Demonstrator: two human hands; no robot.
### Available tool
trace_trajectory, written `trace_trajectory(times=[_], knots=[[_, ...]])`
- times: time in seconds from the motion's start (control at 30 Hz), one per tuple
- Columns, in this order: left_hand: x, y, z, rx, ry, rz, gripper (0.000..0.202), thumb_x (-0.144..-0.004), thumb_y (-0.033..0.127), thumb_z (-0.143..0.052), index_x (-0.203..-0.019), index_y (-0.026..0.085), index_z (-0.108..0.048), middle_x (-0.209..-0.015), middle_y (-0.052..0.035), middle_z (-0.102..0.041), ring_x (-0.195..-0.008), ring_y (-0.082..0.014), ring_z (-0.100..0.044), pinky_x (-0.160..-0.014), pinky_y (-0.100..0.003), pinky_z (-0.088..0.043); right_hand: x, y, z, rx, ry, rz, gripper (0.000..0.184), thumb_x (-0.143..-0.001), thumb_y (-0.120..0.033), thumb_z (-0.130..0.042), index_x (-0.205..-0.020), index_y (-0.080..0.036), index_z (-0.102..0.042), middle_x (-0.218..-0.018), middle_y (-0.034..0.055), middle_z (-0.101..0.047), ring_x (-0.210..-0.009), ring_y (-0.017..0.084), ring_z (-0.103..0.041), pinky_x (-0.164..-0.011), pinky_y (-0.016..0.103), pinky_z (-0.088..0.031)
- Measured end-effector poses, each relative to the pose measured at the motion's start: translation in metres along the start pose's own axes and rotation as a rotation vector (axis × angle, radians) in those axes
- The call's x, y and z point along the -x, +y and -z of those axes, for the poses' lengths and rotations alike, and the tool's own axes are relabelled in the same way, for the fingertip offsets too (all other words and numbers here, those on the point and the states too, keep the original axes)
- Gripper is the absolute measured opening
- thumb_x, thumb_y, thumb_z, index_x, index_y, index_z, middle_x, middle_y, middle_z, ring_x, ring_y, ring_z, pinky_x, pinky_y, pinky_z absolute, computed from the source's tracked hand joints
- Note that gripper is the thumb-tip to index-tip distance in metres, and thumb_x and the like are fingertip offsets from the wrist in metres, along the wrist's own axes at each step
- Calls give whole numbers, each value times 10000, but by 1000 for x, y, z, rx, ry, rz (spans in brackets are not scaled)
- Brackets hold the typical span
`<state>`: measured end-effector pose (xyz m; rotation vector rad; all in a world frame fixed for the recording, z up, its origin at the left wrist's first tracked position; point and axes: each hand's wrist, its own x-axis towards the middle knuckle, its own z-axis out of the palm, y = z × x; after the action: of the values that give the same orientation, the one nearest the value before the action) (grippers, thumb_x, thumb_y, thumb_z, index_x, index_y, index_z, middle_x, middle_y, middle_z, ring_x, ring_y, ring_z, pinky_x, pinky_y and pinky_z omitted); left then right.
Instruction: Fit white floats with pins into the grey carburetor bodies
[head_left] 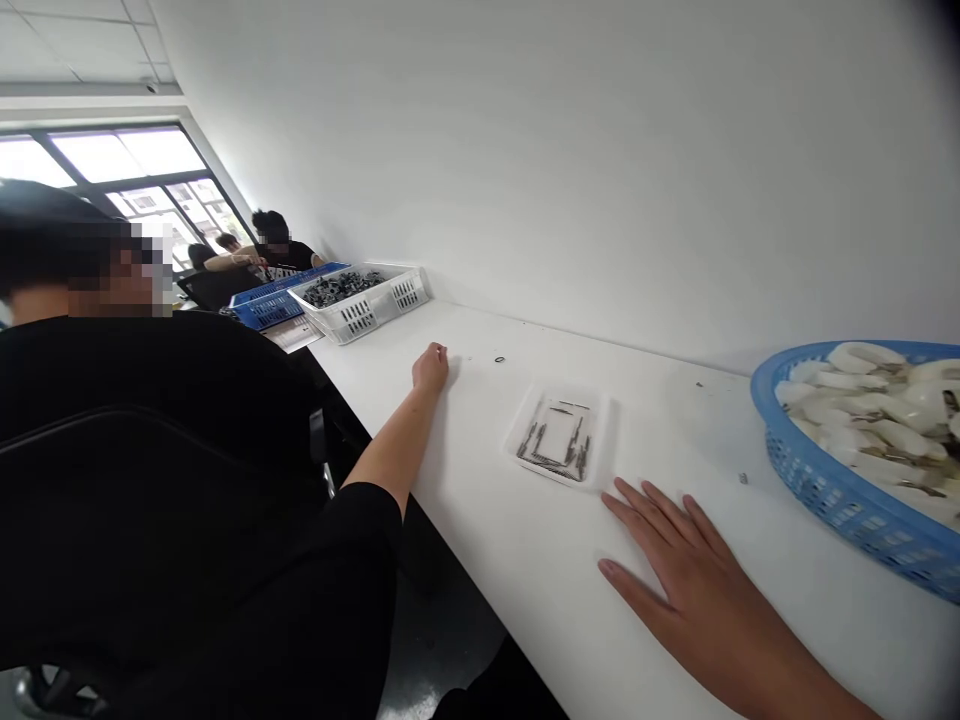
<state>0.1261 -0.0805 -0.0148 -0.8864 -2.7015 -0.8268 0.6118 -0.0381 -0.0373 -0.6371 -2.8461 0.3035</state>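
Note:
My right hand [679, 575] lies flat on the white table [480, 520], fingers spread and holding nothing. Just beyond its fingertips sits a small clear tray [559, 436] with several thin dark metal pins along its edges. My left hand [430, 368] reaches far out to the left at the end of a black-sleeved arm. It rests on the table with its fingers curled under, so I cannot see whether anything is in them. A tiny dark ring [499, 358] lies on the table a little to the right of that hand.
A blue basket [840, 500] of white plastic parts stands at the right. A white crate [364, 300] of dark parts and a blue crate [274, 300] stand at the far end. A co-worker in black [150, 450] sits close on my left; other people sit further back.

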Motion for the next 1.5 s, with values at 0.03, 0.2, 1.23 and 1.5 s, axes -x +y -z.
trace_trajectory(times=[0.03, 0.2, 1.23, 1.5], knots=[[1, 2, -1, 0, -15, -23, 318, -993, 440, -339, -1124, 262, -567, -1099, -95, -703, -1049, -262, -628, -908, -386, -422, 0, 1, -2, 9, 3, 3, 701, -930, -688, -385, -1522, -313, -377, -1597, -41, -267, -1491, 304, -218, -1227, 602, -204], [6, 2, -3, -4, -45, -22, 293, -905, 526, -532, -1037, 268, -574, -1065, -60, -703, -1039, -246, -618, -888, -349, -428, -3, 2, -3, 40, -3, 5, 700, -939, -686, -353, -1518, -295, -388, -1596, -31, -274, -1490, 300, -219, -1221, 603, -209], [26, 5, 5, 41, -81, -139, 212, -849, 364, -554, -1033, 268, -597, -928, -8, -693, -864, -181, -622, -790, -307, -450, -2, -10, 13, 72, -123, -30, 715, -968, -660, -243, -1548, -249, -320, -1614, -39, -178, -1508, 277, -125, -1233, 566, -160], [35, 24, -1, 122, -157, -253, 309, -820, 369, -610, -1117, 292, -573, -1016, 28, -692, -830, -134, -626, -779, -267, -471, -1, -10, 14, 75, -136, -34, 714, -969, -663, -234, -1557, -261, -293, -1619, -53, -155, -1514, 257, -99, -1240, 552, -139]])
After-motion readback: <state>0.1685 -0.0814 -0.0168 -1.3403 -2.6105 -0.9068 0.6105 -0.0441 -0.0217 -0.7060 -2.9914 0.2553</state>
